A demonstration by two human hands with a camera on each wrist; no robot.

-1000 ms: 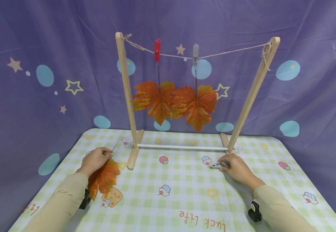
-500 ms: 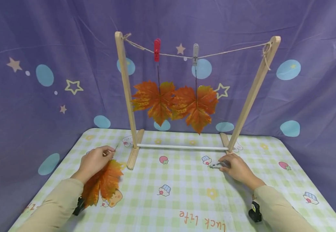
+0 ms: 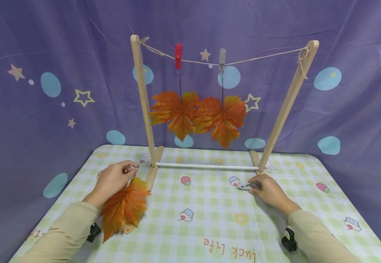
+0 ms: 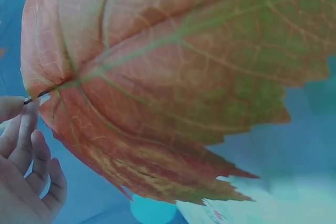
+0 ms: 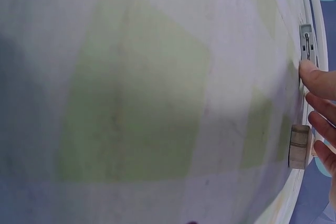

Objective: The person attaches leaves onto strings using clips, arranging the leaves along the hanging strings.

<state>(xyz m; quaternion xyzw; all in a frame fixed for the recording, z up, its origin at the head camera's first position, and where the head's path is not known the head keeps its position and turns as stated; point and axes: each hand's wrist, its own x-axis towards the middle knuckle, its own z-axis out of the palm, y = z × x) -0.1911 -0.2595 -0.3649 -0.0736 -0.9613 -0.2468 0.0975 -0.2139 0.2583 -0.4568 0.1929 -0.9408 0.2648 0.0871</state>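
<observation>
My left hand [image 3: 113, 179] pinches the thin dark stem of an orange artificial maple leaf [image 3: 126, 208], left of the wooden stand. In the left wrist view the leaf [image 4: 173, 72] fills most of the picture, its stem between thumb and finger. My right hand [image 3: 269, 190] holds a grey clothespin [image 3: 248, 187] low over the table, by the stand's right foot; in the right wrist view the thumb lies on that clothespin [image 5: 307, 43]. Two similar leaves hang from the string, one under a red clothespin [image 3: 178, 56], the other under a grey clothespin [image 3: 222, 61].
The wooden stand has a left post [image 3: 143, 102], a right post [image 3: 287, 106] and a white rod [image 3: 207, 166] low between them. A sagging string [image 3: 263, 57] joins the post tops. A checked cloth [image 3: 210, 226] covers the table; a purple curtain [image 3: 78, 44] hangs behind.
My left hand has moved right and slightly away from me, carrying the leaf towards the stand's left foot, and the leaf has swung further into view. My right hand stays still with its clothespin.
</observation>
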